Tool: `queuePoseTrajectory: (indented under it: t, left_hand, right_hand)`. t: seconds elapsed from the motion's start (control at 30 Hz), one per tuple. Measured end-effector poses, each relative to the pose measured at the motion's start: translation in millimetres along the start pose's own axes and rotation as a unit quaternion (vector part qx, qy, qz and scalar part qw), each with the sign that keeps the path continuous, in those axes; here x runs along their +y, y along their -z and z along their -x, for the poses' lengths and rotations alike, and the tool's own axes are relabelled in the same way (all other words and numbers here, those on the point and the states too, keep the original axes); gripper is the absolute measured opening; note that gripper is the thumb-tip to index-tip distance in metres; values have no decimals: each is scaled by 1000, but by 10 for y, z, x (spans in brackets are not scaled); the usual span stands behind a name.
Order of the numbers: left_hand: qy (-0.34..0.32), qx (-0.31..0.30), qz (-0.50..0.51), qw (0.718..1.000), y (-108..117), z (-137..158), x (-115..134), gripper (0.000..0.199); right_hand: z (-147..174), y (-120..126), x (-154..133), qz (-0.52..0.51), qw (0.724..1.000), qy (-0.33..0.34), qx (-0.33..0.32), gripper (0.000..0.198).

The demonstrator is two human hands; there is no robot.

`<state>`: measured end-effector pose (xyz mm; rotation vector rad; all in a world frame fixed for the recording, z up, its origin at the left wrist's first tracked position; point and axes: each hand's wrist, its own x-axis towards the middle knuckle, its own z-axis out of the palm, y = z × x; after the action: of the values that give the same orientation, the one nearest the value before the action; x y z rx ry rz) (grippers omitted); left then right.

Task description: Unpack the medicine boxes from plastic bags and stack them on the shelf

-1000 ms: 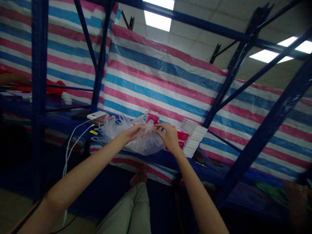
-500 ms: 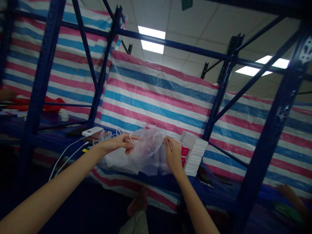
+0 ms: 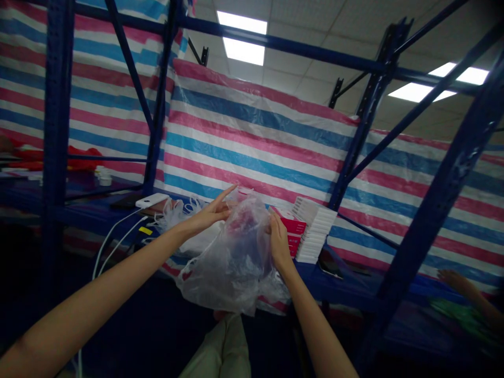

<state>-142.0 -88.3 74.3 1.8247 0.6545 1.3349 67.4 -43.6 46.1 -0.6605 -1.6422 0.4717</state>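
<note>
A thin, see-through plastic bag (image 3: 236,273) hangs crumpled over the front edge of the shelf, its upper part between my two hands. With its fingers closed, my right hand (image 3: 279,241) grips the bag's right side near the top. My left hand (image 3: 214,214) is at the upper left of the bag with its fingers stretched out, the index finger pointing up and away. Some of its fingertips are hidden by the plastic. More white plastic bags (image 3: 202,239) lie on the shelf behind, under my left hand.
Red boxes (image 3: 291,226) and a stack of thin white boxes (image 3: 317,231) stand right of the bag, beside a dark phone (image 3: 329,263). At left lies a white device (image 3: 152,200) with cables. Blue posts (image 3: 59,131) frame the shelf; another person's hand (image 3: 452,278) is far right.
The bag has come forward and down over the shelf edge. My left hand's fingers have straightened from a curled shape; my right hand still holds the bag. The view has tipped slightly down.
</note>
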Motion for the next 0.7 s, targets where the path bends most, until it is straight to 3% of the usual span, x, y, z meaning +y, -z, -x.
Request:
queuePoseTrajectory:
  t: [0.17, 0.27, 0.4, 0.57, 0.7]
  left_hand:
    - [-15, -42, -60, 997, 36, -71, -14, 70]
    - [2, -16, -159, 987, 234, -73, -10, 75]
    - [26, 34, -339, 940, 589, -72, 21, 54]
    - [19, 37, -459, 887, 868, 1, 194, 21]
    - [19, 68, -443, 894, 991, 74, 254, 22]
  right_hand:
    - [40, 4, 111, -22, 999, -43, -25, 33]
    - [15, 23, 239, -1, 998, -46, 35, 34]
    - [-39, 43, 436, -28, 992, -72, 99, 38]
    - [-97, 21, 532, -41, 982, -57, 173, 37]
    - [-112, -51, 516, -90, 979, -116, 139, 38]
